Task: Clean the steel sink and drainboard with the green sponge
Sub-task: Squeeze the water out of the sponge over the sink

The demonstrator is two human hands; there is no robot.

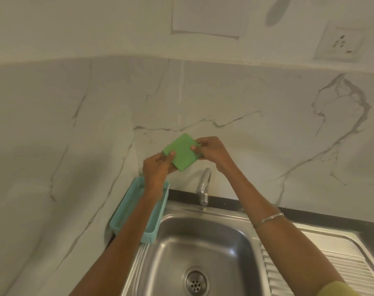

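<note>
A marble-veined wall [267, 124] filled most of the view, with a white socket plate [339, 42] high at the right. Below it, a steel sink [203, 238] sat against a dark counter edge, its basin showing only the drain [195, 282]. A ribbed drainboard [342, 263] ran off to the right of the basin. A chrome tap [204, 185] stood behind the basin, its spout pointing over it. A teal perforated basket [129, 208] lay just beside the sink's left rim, probably the sponge's usual place.

Both arms reached up above the tap. The left hand [157, 169] pinched the lower left edge of the green sponge [182, 152], thumb on its face. The right hand [211, 150], with a thin bangle [269, 218] on its forearm, pinched the upper right edge. The sponge was thus held flat between both hands, in the air in front of the wall, well above the sink and touching no steel. That two-handed hold looked like readying or inspecting it, so scrubbing seemed not yet begun.
</note>
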